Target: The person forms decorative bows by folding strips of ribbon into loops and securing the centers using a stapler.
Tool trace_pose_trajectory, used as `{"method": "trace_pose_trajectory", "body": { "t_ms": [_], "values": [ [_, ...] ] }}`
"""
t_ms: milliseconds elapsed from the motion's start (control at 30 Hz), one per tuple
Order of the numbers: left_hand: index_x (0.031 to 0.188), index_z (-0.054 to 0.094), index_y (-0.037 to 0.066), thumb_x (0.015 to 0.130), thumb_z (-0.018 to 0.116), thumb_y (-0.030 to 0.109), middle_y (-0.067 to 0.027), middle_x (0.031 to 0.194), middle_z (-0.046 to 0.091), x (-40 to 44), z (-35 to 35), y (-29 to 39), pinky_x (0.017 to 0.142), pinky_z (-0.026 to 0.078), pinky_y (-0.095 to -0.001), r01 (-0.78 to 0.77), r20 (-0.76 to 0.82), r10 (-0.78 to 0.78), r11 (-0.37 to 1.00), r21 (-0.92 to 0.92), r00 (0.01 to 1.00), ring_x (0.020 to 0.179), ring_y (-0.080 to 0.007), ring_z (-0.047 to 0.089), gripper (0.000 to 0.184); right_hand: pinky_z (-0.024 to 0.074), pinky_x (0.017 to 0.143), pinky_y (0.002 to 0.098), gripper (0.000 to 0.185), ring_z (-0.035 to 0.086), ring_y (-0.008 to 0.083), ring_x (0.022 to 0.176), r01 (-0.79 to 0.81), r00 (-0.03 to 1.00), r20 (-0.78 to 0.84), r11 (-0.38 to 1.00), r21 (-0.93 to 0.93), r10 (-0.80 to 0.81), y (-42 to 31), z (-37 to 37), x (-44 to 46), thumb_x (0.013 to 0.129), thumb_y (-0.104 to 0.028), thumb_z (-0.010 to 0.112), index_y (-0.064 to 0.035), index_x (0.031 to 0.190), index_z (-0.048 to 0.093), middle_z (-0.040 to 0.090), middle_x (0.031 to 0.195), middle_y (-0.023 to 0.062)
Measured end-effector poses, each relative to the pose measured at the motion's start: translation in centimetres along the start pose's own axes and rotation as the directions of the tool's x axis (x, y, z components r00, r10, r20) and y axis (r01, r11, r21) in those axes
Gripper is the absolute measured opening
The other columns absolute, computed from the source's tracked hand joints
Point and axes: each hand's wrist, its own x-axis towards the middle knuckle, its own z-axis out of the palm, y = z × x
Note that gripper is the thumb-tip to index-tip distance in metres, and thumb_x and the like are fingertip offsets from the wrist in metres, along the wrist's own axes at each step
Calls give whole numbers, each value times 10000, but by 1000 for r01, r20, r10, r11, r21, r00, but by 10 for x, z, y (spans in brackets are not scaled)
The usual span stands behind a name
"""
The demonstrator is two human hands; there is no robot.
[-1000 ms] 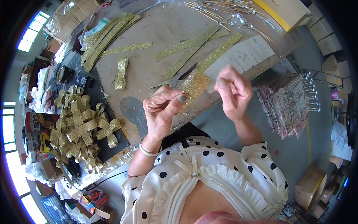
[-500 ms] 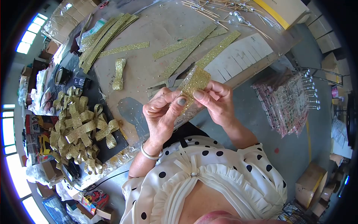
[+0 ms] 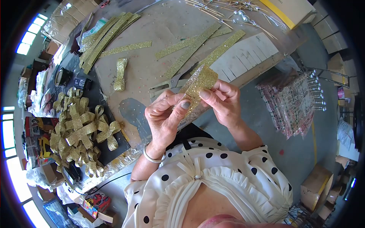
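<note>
Between both hands is a looped gold glitter strip (image 3: 207,78), held above the table's front edge. My left hand (image 3: 163,114) pinches its lower left part between thumb and fingers. On its right side, my right hand (image 3: 224,102) grips it with thumb and fingertips. Scissors (image 3: 176,79) lie on the table just behind the held strip, partly hidden by it. Flat gold strips (image 3: 194,49) lie crossed beyond them. A single folded gold loop (image 3: 120,74) rests on the table to the left.
Gold bows (image 3: 81,131) are heaped at the left, with stacked gold strips (image 3: 110,38) behind. A white slitted sheet (image 3: 243,57) lies at the table's right edge. Sticks with silver balls (image 3: 239,15) lie at the back. Wrapped silver-tipped picks (image 3: 291,102) are at the right.
My right hand has come in from the right, its fingers closing on the gold strip. My left hand keeps its pinch, and the strip's loop now looks wider and turned slightly right.
</note>
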Motion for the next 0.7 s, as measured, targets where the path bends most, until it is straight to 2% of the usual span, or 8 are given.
{"method": "trace_pose_trajectory", "body": {
  "t_ms": [267, 700],
  "values": [
    [894, 662, -10, 770, 661, 35, -10, 701, 551, 0, -1, -1, 583, 372, -193, 39, -2, -39, 999, -30, 999, 643, -62, 462, 132, 397, 526, 195, 57, 480, 57, 601, 9, 999, 32, 1000, 1, -9, -5, 6, 1, 815, -21, 595, 21, 855, 594, 581, 741, 29],
    [855, 668, -11, 768, 644, 23, -7, 669, 538, 0, 3, -5, 535, 335, -190, 12, -86, -17, 998, -67, 996, 608, -52, 425, 97, 426, 550, 188, 84, 505, 43, 633, 36, 998, 44, 998, -54, -34, 0, 1, 0, 821, -18, 587, 23, 894, 592, 602, 784, 31]
  ]
}}
